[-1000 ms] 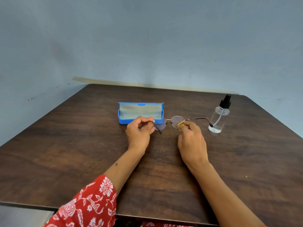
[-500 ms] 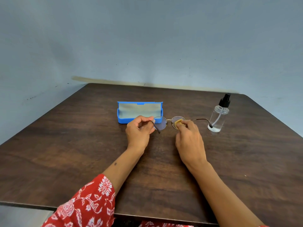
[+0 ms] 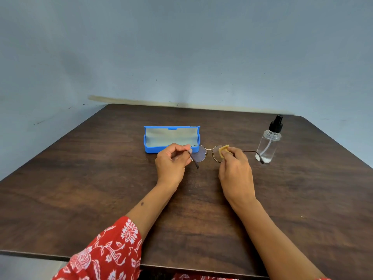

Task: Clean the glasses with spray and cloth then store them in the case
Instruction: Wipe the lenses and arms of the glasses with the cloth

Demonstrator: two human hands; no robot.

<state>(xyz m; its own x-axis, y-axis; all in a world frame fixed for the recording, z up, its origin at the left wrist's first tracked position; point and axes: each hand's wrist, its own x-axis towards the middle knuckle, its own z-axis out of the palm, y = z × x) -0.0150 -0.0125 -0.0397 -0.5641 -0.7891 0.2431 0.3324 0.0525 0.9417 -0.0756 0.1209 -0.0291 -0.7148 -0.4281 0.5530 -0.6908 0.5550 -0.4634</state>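
Round thin-framed glasses (image 3: 199,153) are held just above the table's middle, arms unfolded. My left hand (image 3: 171,164) pinches the frame at its left hinge. My right hand (image 3: 235,170) pinches a small yellow cloth (image 3: 223,150) against the right lens. The blue case (image 3: 171,138) lies open right behind the glasses, its grey lining showing. A clear spray bottle (image 3: 268,145) with a black nozzle stands to the right, beside the tip of the right arm of the glasses.
The dark wooden table (image 3: 101,188) runs up to a blue-grey wall at the back. Its near edge lies just under my forearms, and a red patterned sleeve (image 3: 105,253) covers my left upper arm.
The cloth in my right hand has shifted slightly on the right lens. My left hand and the glasses have stayed in place.
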